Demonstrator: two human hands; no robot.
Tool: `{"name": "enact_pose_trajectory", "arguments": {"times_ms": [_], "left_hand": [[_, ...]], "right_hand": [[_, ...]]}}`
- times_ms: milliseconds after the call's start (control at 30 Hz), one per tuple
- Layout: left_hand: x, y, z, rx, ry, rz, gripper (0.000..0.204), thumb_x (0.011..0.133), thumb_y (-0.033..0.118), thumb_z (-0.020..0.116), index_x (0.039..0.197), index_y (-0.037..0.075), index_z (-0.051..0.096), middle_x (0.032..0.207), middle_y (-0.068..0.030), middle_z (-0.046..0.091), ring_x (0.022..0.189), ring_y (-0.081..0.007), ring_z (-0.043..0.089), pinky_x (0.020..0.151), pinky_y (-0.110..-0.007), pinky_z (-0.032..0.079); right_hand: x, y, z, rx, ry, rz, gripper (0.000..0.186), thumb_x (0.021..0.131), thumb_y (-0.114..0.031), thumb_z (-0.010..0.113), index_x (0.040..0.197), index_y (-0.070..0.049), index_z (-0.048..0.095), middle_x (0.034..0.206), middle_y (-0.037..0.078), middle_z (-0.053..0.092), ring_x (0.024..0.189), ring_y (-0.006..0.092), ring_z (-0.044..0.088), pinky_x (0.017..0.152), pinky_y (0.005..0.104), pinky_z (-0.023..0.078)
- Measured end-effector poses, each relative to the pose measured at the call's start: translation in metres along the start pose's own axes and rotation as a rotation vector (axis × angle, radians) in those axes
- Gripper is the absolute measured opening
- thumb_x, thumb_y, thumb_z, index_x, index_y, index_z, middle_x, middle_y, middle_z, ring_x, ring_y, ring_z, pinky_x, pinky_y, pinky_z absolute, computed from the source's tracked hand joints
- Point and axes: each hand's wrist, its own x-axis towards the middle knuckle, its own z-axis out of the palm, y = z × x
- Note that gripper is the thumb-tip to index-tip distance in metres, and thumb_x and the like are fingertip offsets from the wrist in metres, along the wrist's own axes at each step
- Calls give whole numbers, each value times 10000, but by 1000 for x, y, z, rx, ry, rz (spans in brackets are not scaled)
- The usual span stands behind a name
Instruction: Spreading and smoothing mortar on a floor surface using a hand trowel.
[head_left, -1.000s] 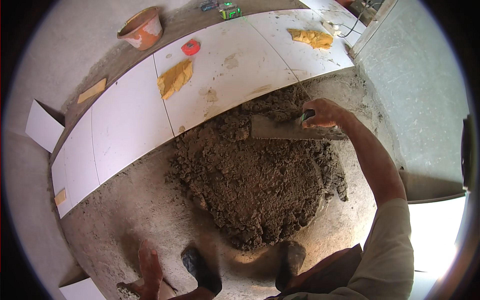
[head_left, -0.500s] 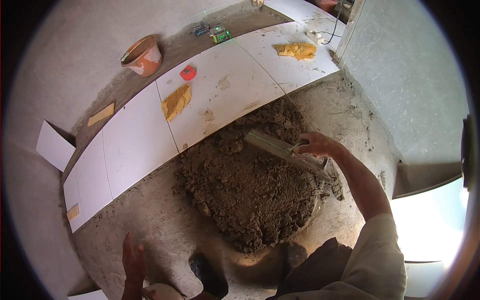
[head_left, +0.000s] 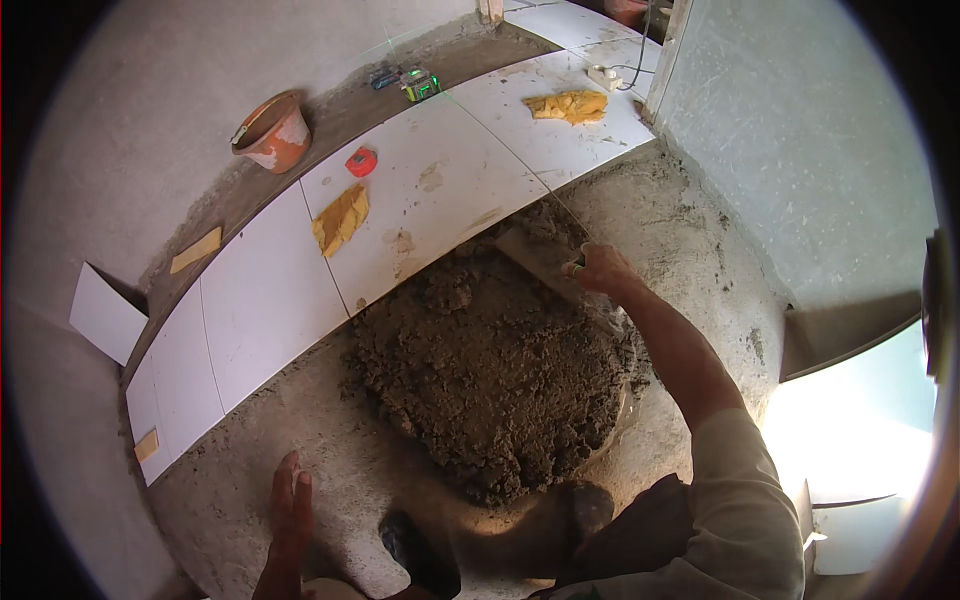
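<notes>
My right hand (head_left: 598, 268) grips a long flat trowel (head_left: 530, 254) over the upper part of a heap of dark, wet mortar (head_left: 480, 380), beside the edge of white floor tiles (head_left: 270, 300). My left hand (head_left: 293, 500) is low on the left, fingers extended and holding nothing, over bare concrete left of the mortar. My booted feet (head_left: 400, 545) show below the heap.
On the tiles lie yellow scraps (head_left: 340, 220), a red round object (head_left: 361, 162) and a power strip (head_left: 603, 76). Behind them stand an orange bucket (head_left: 270, 140) and a green laser level (head_left: 420, 85). Walls flank both sides; a loose tile (head_left: 105, 310) leans at left.
My right hand has moved up and left with the trowel, whose blade shifted angle over the mortar. My left hand rose slightly, still open. The view has tilted a little.
</notes>
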Motion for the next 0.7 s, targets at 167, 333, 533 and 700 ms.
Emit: {"name": "enact_pose_trajectory", "arguments": {"times_ms": [167, 333, 533, 700], "left_hand": [[-15, -21, -6, 74, -23, 37, 523, 997, 387, 418, 1335, -10, 460, 1292, -228, 513, 1163, -358, 534, 991, -425, 416], [-29, -43, -5, 119, -41, 33, 489, 1007, 361, 413, 1327, -5, 464, 1254, -219, 529, 1124, -350, 543, 981, -426, 419], [-35, -45, -2, 138, -53, 1, 472, 1012, 348, 406, 1315, -8, 466, 1254, -219, 528, 1112, -346, 545, 976, -426, 422], [-33, -43, -3, 160, -56, 44, 467, 1009, 343, 406, 1308, -9, 474, 1265, -231, 521, 1112, -353, 544, 968, -422, 430]], "right_hand": [[-5, -20, -2, 2, -35, 80, 568, 857, -494, 645, 1130, 2, 598, 1154, 232, 620, 1124, 354, 580, 932, 459, 456], [3, -19, 2, 52, 15, 121, 602, 860, -476, 646, 1132, 58, 585, 1144, 297, 601, 1094, 393, 587, 901, 486, 455], [-7, -30, 21, 77, -17, 28, 602, 863, -461, 628, 1157, 62, 576, 1121, 311, 605, 1079, 413, 590, 912, 485, 450], [-19, -29, 11, 26, 10, 44, 573, 862, -464, 626, 1118, 47, 584, 1094, 292, 620, 1063, 401, 601, 910, 487, 447]]}}
